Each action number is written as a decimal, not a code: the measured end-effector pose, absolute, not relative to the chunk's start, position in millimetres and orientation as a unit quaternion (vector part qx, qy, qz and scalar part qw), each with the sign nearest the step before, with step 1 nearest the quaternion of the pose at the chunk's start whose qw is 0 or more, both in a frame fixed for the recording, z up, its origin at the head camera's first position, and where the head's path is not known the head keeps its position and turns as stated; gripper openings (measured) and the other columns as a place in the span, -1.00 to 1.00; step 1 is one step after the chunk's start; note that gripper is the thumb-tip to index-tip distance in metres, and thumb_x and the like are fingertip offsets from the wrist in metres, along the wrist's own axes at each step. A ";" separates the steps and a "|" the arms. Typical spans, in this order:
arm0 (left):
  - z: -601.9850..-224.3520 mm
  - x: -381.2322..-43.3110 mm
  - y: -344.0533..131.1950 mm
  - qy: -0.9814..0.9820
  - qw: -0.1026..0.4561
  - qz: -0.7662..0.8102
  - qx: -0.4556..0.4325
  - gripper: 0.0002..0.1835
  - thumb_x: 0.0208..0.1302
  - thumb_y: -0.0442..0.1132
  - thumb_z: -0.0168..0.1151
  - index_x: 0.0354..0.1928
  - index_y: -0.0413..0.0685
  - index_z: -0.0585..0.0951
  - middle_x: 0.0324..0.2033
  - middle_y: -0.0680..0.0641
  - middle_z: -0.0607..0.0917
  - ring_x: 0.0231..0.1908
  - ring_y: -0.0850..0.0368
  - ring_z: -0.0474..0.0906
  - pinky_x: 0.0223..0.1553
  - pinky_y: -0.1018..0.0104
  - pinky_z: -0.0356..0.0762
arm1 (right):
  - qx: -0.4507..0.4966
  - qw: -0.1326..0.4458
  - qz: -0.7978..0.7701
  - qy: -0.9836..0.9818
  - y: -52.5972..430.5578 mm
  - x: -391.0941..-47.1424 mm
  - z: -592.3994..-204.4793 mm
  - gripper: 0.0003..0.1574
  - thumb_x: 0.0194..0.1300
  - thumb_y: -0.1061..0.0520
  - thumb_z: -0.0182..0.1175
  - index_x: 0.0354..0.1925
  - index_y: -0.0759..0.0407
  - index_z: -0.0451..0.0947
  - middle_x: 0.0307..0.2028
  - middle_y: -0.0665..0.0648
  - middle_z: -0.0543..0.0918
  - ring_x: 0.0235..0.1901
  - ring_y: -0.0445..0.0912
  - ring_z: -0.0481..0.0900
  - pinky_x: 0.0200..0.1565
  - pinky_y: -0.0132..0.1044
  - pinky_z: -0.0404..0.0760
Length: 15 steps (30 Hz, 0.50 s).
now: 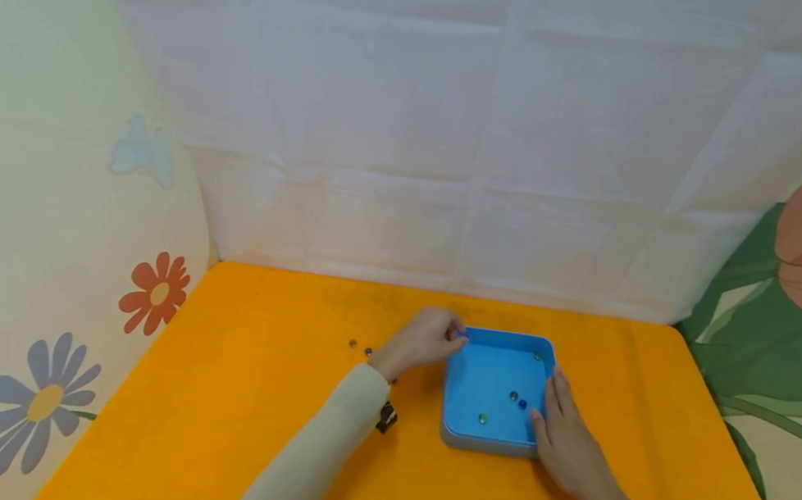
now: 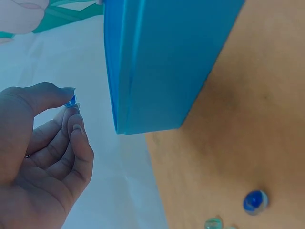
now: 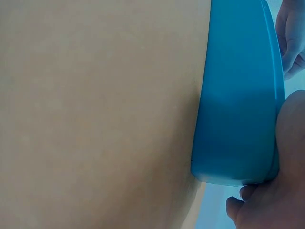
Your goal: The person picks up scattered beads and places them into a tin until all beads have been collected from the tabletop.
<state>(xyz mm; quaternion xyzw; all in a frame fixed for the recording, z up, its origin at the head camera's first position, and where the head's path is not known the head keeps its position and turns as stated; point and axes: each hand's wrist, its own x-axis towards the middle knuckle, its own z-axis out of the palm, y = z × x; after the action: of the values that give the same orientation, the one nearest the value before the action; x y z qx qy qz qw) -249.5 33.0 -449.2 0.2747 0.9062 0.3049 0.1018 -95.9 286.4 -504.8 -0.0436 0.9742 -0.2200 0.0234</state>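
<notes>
My left hand [image 1: 426,340] is at the back left corner of the blue square box [image 1: 486,444]. Between thumb and fingertips it pinches a small blue glass marble [image 2: 71,101], raised about level with the rim. My right hand [image 1: 568,442] holds the box by its right side, fingers along the wall and thumb over the rim. Inside the box lie several marbles: a green one [image 1: 482,418] near the front, a dark one [image 1: 514,396] and a blue one [image 1: 522,405] close together, and another [image 1: 537,355] at the back right corner.
Left of the box, loose marbles lie on the orange tabletop [image 1: 243,397]: an amber one [image 1: 353,344] and a dark one [image 1: 369,352], with others partly behind the left wrist. A white cloth [image 1: 386,116] hangs behind the table; flower-printed cloths flank it.
</notes>
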 end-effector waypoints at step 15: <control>-451.6 -257.8 56.7 0.903 0.118 0.319 0.264 -0.71 0.53 -0.10 0.27 0.07 -0.13 0.76 -0.27 -0.01 0.77 -0.45 0.20 0.55 -0.37 0.45 0.55 | -0.043 0.017 -0.214 0.976 283.4 -95.0 -505.5 -0.07 0.71 -0.08 -0.09 0.63 0.48 -0.18 0.70 0.37 -0.26 0.64 0.39 -0.09 0.52 0.33 0.14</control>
<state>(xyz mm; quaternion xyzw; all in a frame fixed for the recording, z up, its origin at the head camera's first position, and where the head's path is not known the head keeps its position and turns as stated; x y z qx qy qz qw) -257.8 56.7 -451.6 0.2642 0.9025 0.3187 0.1184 -95.0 283.4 -505.5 -0.0427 0.9757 -0.2141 0.0175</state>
